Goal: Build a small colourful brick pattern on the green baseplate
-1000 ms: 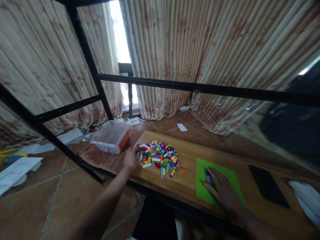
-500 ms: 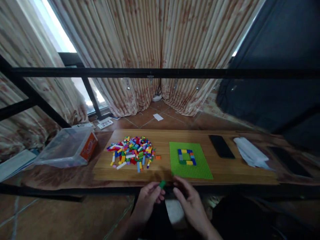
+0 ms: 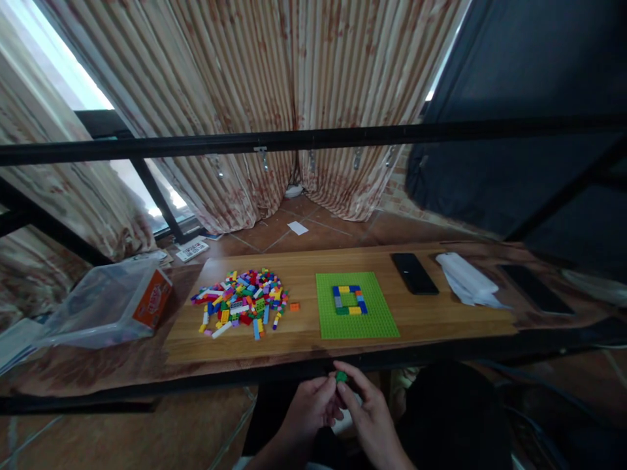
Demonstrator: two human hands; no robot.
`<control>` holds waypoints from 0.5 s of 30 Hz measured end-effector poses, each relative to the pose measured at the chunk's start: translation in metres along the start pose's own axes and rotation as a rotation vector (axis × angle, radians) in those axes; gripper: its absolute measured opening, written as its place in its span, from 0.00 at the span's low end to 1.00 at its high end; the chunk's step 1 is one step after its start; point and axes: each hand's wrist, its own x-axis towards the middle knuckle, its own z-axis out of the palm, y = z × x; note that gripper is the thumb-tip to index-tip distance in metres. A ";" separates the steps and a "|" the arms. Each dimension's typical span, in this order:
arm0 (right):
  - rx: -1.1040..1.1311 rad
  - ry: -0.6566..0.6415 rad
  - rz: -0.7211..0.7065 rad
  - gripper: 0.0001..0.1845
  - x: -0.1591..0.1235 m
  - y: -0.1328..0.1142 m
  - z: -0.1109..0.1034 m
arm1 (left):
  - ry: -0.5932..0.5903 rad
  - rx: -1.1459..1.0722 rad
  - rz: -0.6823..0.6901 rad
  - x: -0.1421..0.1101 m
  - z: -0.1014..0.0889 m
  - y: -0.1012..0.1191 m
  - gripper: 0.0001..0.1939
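Below the table's front edge, my left hand (image 3: 311, 410) and my right hand (image 3: 368, 412) meet over my lap. Together their fingertips pinch a small green brick (image 3: 341, 376). On the wooden table (image 3: 441, 318) lies a green baseplate (image 3: 355, 314) carrying a small square ring of bricks (image 3: 349, 299) in blue, yellow, grey and green. Left of the plate spreads a pile of loose coloured bricks (image 3: 242, 303), with one orange brick (image 3: 294, 306) apart at its right edge.
A clear plastic box (image 3: 105, 305) with an orange label lies tipped at the table's left. A black phone (image 3: 414, 273) and white cloth (image 3: 465, 279) lie right of the baseplate. A black metal frame bar (image 3: 313, 138) crosses above; curtains hang behind.
Both hands left the table: the left came off the brick pile, the right off the baseplate. They met below the table edge with a green brick. The view swung right.
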 end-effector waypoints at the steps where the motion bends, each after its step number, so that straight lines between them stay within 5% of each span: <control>1: 0.008 0.021 0.008 0.25 0.001 0.002 -0.001 | 0.006 0.108 0.039 0.001 -0.002 0.003 0.22; 9: 0.248 0.273 0.021 0.21 0.030 0.015 -0.041 | 0.234 0.907 0.578 0.019 -0.029 0.062 0.11; 15: 0.260 0.397 0.071 0.26 0.042 0.014 -0.071 | 0.210 1.235 0.798 0.065 -0.048 0.079 0.10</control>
